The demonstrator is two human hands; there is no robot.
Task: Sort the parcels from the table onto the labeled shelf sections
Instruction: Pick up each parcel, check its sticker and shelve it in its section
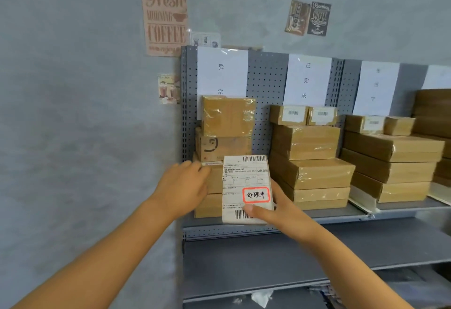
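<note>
We hold a parcel upright in our right hand, thumb across its lower barcode and fingers curled behind it; its white label faces us, with a red-bordered sticker reading 处理中. Our left hand reaches with straight, relaxed fingers to the left stack, touching a box there, gripping nothing. The parcel sits in front of that stack, just above the shelf edge. Behind, on the pegboard, hang paper signs: 异常 over the left stack, 已完成 over the middle stack, a blurred sign over the right stack. Coffee posters hang on the wall.
</note>
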